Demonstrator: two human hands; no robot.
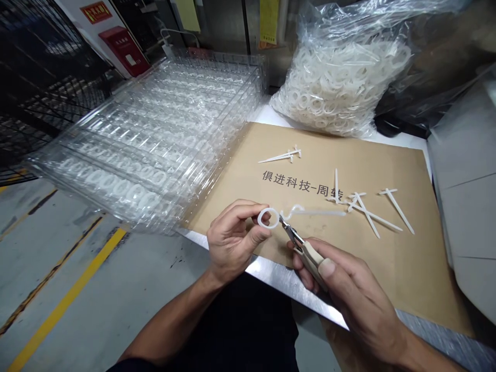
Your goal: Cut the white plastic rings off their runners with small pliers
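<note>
Between the thumb and fingers of my left hand [237,235] is a white plastic ring [260,219], held upright above the table's front edge. My right hand [349,289] is wrapped round a pair of nippers [308,253] with beige handles and metal jaws. The jaw tips meet the ring's right side, at a thin white plastic sprue [320,212] that has a curved end and a long straight stem. Whether the sprue is still joined to the ring, I cannot tell.
Several loose white sprues [399,209] lie on the brown cardboard sheet [387,274], with more near its back edge. Stacked clear trays [209,170] holding rings stand at left. A clear bag of rings [329,88] sits behind, and a pale grey panel [468,206] borders the right.
</note>
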